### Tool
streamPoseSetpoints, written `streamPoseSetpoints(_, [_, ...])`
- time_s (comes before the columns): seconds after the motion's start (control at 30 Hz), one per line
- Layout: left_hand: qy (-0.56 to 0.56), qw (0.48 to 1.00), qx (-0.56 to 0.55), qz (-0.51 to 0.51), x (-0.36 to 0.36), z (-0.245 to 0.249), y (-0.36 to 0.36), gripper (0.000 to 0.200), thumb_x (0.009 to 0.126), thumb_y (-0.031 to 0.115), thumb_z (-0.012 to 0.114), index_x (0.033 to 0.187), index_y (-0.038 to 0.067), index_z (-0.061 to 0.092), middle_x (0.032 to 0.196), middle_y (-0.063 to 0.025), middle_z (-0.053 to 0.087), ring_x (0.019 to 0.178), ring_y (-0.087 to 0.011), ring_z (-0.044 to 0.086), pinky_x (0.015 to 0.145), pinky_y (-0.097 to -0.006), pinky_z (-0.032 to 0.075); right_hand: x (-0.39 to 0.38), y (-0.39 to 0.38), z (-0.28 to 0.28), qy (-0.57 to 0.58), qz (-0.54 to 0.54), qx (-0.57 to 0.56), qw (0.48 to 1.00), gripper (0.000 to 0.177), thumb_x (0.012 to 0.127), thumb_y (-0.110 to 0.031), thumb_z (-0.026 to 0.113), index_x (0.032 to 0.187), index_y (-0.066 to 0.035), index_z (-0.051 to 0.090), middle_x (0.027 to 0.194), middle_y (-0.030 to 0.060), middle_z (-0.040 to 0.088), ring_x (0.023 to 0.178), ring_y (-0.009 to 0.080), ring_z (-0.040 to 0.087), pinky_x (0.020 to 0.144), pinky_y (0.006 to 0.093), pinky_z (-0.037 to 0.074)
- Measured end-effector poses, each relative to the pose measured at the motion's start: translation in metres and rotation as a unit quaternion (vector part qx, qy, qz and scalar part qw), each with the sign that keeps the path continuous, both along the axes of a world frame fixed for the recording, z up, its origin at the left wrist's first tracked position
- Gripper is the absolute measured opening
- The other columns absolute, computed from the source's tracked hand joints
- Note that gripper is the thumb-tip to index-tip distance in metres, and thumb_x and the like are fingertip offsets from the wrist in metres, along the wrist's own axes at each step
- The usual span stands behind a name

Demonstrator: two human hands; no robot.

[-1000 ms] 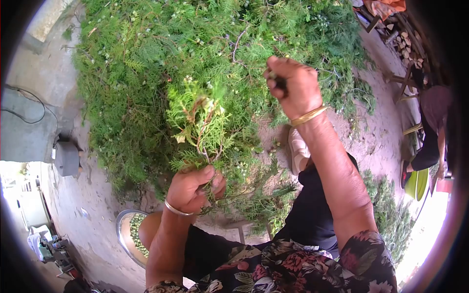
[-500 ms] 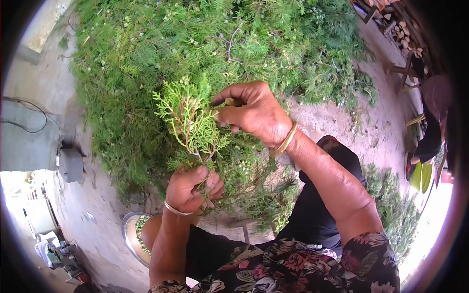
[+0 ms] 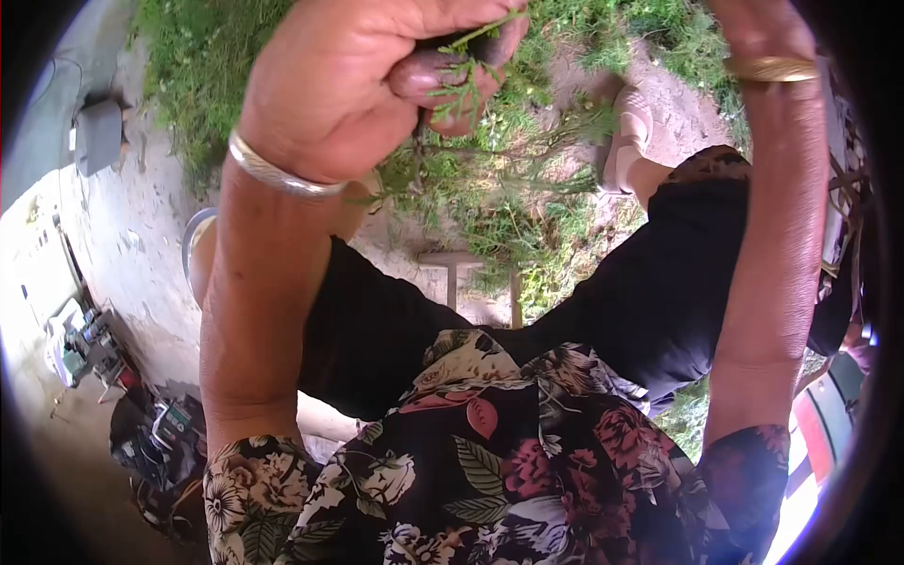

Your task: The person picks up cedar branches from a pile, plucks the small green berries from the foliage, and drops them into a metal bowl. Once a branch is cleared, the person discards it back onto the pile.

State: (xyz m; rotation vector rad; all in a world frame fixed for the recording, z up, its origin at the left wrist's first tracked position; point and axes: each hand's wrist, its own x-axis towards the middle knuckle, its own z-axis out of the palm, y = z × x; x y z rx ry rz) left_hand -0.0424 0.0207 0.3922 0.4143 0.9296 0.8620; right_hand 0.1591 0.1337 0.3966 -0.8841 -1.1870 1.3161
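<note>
My left hand [image 3: 348, 89] is large at the top of the view, its fingers curled round a green sprig [image 3: 461, 89] whose leaves show between them. A silver bangle circles that wrist. At the top right edge, my right hand [image 3: 767, 24] shows only its back near the wrist, above a gold bangle [image 3: 772, 69]; its fingers are cut off by the frame. Cut greenery [image 3: 508, 221] lies on the ground below and beyond my left hand.
A wooden stool or frame [image 3: 450, 259] stands between my legs. At the left edge are a grey box [image 3: 99, 137], a metal basin rim [image 3: 191, 231] partly behind my left arm, and machinery [image 3: 169, 428] at the lower left. My shod foot [image 3: 629, 137] rests among the greenery.
Both hands have moved up and apart, nearer the camera, the right one largely out of frame. The view has tilted down towards my lap, and less of the green pile shows.
</note>
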Motion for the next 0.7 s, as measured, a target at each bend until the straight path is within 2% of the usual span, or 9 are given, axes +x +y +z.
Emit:
streamPoseSetpoints(0.1, [0.02,0.981,0.189,-0.046,-0.028,-0.016,0.008,0.025,0.092,0.022,0.051,0.084,-0.001,0.059,0.066,-0.0029,0.055,0.046,-0.0068,0.038,0.049,-0.0268,0.036,0.031,0.019,0.008,0.067,0.045,0.019,0.997,0.006,0.082,0.001,0.05,0.083,0.005,0.054,0.079,0.0127,0.057,0.059,0.0111,0.052,0.041,0.0188,0.038])
streamPoseSetpoints(0.13, [0.167,0.965,0.204,-0.005,-0.031,-0.011,0.01,0.023,0.091,0.022,0.053,0.078,0.003,0.057,0.06,0.0003,0.05,0.045,-0.0064,0.036,0.048,-0.027,0.034,0.03,0.019,0.009,0.066,0.047,0.018,0.997,0.006,0.082,0.001,0.05,0.083,0.005,0.054,0.079,0.0127,0.057,0.059,0.0111,0.052,0.041,0.0188,0.038])
streamPoseSetpoints(0.2, [0.099,0.98,0.169,0.031,-0.041,-0.011,0.014,0.022,0.091,0.021,0.053,0.076,0.005,0.056,0.057,0.0011,0.048,0.045,-0.0072,0.037,0.049,-0.0267,0.034,0.025,0.017,0.013,0.163,-0.006,-0.207,0.965,0.012,0.086,-0.003,0.05,0.092,0.007,0.051,0.091,0.0158,0.056,0.072,0.0129,0.054,0.048,0.02,0.043])
streamPoseSetpoints(0.27, [0.088,0.98,0.066,0.168,-0.043,0.002,0.012,0.022,0.09,0.022,0.055,0.072,0.009,0.053,0.052,0.0021,0.042,0.045,-0.009,0.036,0.05,-0.026,0.033,0.034,0.02,0.003,0.199,0.045,-0.242,0.948,0.018,0.085,-0.003,0.05,0.098,0.008,0.05,0.094,0.0169,0.056,0.075,0.0146,0.054,0.052,0.0219,0.043])
streamPoseSetpoints(0.37, [0.04,0.983,0.032,0.176,-0.063,-0.007,0.018,0.021,0.088,0.022,0.056,0.071,0.01,0.052,0.052,0.0019,0.042,0.045,-0.0101,0.036,0.05,-0.0265,0.033,0.061,0.037,-0.017,0.287,0.204,-0.333,0.875,0.038,0.083,-0.004,0.052,0.117,0.012,0.045,0.101,0.0202,0.055,0.085,0.0198,0.055,0.065,0.0275,0.043])
streamPoseSetpoints(0.43, [0.093,0.968,0.063,0.223,-0.059,-0.013,0.016,0.024,0.084,0.024,0.063,0.071,0.01,0.048,0.056,0.0019,0.038,0.049,-0.0117,0.037,0.049,-0.029,0.035,0.06,0.034,-0.006,0.318,0.146,-0.339,0.873,0.035,0.085,-0.004,0.051,0.115,0.014,0.046,0.11,0.0268,0.054,0.096,0.0278,0.056,0.07,0.0337,0.047])
streamPoseSetpoints(0.5, [0.051,0.967,0.063,0.241,-0.054,-0.012,0.01,0.017,0.08,0.015,0.066,0.074,0.008,0.051,0.055,-0.0005,0.042,0.045,-0.0129,0.039,0.047,-0.0302,0.037,0.058,0.042,0.019,0.256,0.08,-0.283,0.921,0.044,0.091,-0.006,0.044,0.127,0.014,0.03,0.125,0.0304,0.04,0.107,0.0349,0.046,0.074,0.0371,0.045])
streamPoseSetpoints(0.63, [0.067,0.959,0.014,0.276,-0.052,0.0,0.0,0.024,0.08,0.011,0.064,0.06,0.003,0.051,0.048,-0.0029,0.043,0.04,-0.0125,0.036,0.038,-0.0305,0.026,-0.057,-0.027,0.103,0.182,0.213,-0.112,0.953,0.036,0.092,0.001,0.039,0.124,0.015,0.034,0.118,0.0277,0.044,0.097,0.03,0.048,0.075,0.0342,0.044])
streamPoseSetpoints(0.7, [0.033,0.959,0.035,0.28,-0.059,-0.001,-0.006,0.022,0.082,0.012,0.064,0.064,0.003,0.054,0.049,-0.002,0.044,0.04,-0.0125,0.038,0.038,-0.0295,0.026,-0.127,-0.067,0.122,0.221,0.496,-0.046,0.838,0.039,0.095,-0.008,0.034,0.126,0.016,0.032,0.125,0.0316,0.039,0.109,0.0361,0.046,0.086,0.0396,0.045])
